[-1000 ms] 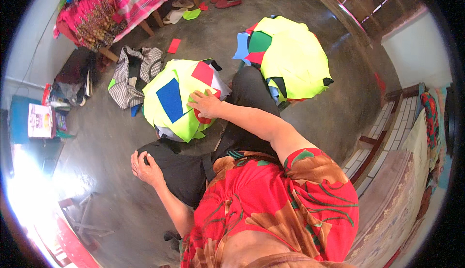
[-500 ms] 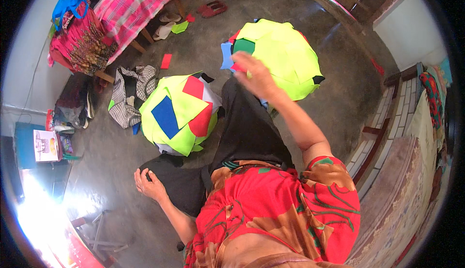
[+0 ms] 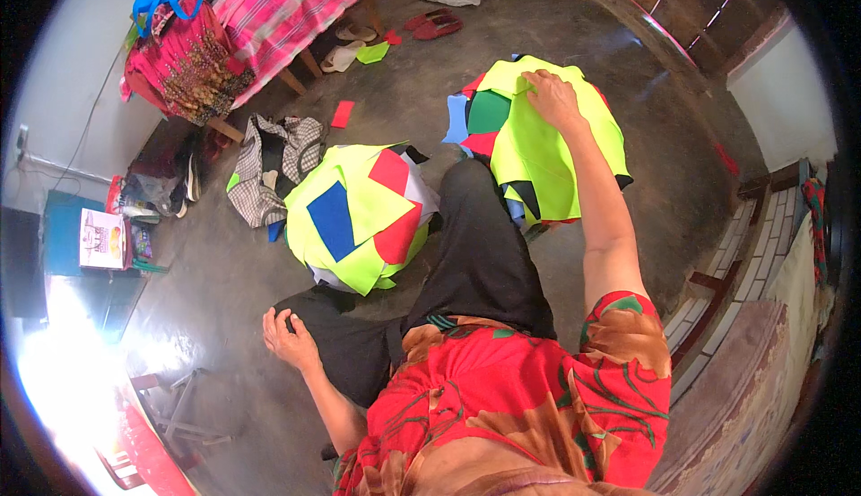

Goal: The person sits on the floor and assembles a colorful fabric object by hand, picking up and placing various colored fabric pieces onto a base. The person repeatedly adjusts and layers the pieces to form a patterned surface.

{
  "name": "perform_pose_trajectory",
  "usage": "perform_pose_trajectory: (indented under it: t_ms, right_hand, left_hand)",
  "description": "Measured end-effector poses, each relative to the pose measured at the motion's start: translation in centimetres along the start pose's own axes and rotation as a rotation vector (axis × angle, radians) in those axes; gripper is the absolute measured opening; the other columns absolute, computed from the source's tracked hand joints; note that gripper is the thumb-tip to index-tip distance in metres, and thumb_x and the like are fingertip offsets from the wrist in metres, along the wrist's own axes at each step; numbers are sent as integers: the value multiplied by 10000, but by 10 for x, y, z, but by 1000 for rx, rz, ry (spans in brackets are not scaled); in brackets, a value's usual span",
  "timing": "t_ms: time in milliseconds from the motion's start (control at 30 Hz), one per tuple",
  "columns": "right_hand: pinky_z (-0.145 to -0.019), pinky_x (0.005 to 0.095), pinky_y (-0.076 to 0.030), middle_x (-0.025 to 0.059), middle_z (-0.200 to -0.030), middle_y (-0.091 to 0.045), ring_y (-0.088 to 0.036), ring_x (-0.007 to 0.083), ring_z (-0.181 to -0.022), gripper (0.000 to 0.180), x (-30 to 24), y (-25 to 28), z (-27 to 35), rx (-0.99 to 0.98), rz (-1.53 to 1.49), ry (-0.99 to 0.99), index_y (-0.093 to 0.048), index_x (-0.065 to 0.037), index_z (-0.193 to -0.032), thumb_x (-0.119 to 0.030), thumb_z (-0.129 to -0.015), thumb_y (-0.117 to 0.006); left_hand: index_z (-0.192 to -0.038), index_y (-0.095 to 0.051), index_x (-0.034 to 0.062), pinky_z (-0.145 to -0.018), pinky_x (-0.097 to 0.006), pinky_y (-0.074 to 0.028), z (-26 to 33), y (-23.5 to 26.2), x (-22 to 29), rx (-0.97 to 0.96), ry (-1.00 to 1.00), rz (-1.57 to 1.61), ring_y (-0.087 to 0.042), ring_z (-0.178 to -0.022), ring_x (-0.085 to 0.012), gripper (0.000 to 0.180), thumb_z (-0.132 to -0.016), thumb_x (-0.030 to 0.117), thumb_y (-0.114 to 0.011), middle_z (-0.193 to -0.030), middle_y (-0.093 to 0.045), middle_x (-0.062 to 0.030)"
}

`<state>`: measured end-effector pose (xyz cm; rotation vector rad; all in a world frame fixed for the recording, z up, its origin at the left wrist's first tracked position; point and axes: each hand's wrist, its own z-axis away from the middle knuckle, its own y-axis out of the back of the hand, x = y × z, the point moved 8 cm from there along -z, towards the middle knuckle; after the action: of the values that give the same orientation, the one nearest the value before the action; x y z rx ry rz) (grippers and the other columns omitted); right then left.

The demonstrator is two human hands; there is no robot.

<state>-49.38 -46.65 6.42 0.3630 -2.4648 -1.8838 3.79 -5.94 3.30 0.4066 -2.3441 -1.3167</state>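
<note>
My right hand [image 3: 553, 100] is over the far pile of cloth pieces [image 3: 604, 142], on the right. Its fingers are bent down onto a neon yellow-green cloth piece [image 3: 544, 160] and seem to pinch its upper edge. Green, red, light blue and black pieces show along that pile's left and lower sides. My left hand [image 3: 291, 339] rests by my bent left knee, fingers loosely curled and apart, holding nothing. Between my legs and the checked cloth stands a second rounded pile [image 3: 359, 218], mostly yellow-green with red, dark blue and whitish pieces.
A crumpled checked cloth [image 3: 269, 169] lies left of the nearer pile. Beyond it, a small red piece [image 3: 342, 114] is on the grey floor. Shoes [image 3: 343, 55] sit by a bed with a pink plaid cover [image 3: 296, 12]. A brick-patterned wooden panel [image 3: 740, 263] stands at right.
My right hand has moved farther out and right, from the far pile's left side onto its top; a yellow-green piece there has shifted. The whole view has swung slightly. My left hand stays put.
</note>
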Motion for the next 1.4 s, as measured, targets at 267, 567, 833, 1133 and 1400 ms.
perform_pose_trajectory:
  t_ms: [267,567,833,1133,1400]
  right_hand:
    - [-653,409,-507,33,-861,-636,-624,241,-822,160,0,2,0,219,29,-25,-659,-195,-940,-232,-821,-559]
    - [-656,408,-473,106,-850,-649,-621,312,-780,200,28,7,8,252,-357,-273,-610,-125,-905,-314,-879,-549]
    - [-618,291,-446,65,-730,-604,-567,125,-681,151,22,25,20,378,-834,-209,-596,-39,-942,-177,-886,-570]
    - [-691,229,-505,12,-903,-650,-623,90,-783,172,-98,17,52,-27,-1885,-170,-607,-35,-976,-187,-938,-535]
    - [-821,346,-529,72,-977,-661,-643,181,-892,220,-201,-69,112,-515,-2193,-676,-601,-24,-1030,-190,-926,-501]
  left_hand:
    - [-917,-616,86,-1008,-444,-326,0,4,6,11,17,-4,-479,-1171,-279,141,-776,98,-625,-1191,-571,-80]
    - [-918,-614,86,-1005,-447,-329,0,3,2,38,-5,13,-477,-1173,-289,139,-779,97,-621,-1192,-569,-84]
    - [-916,-622,90,-1012,-445,-320,1,4,2,24,26,21,-475,-1179,-279,141,-775,100,-625,-1194,-570,-73]
    - [-915,-631,101,-1017,-442,-314,3,3,-6,41,9,40,-475,-1182,-268,149,-769,128,-627,-1196,-566,-64]
    - [-913,-630,112,-1013,-451,-311,3,3,-9,33,38,41,-473,-1190,-266,156,-758,126,-647,-1202,-561,-54]
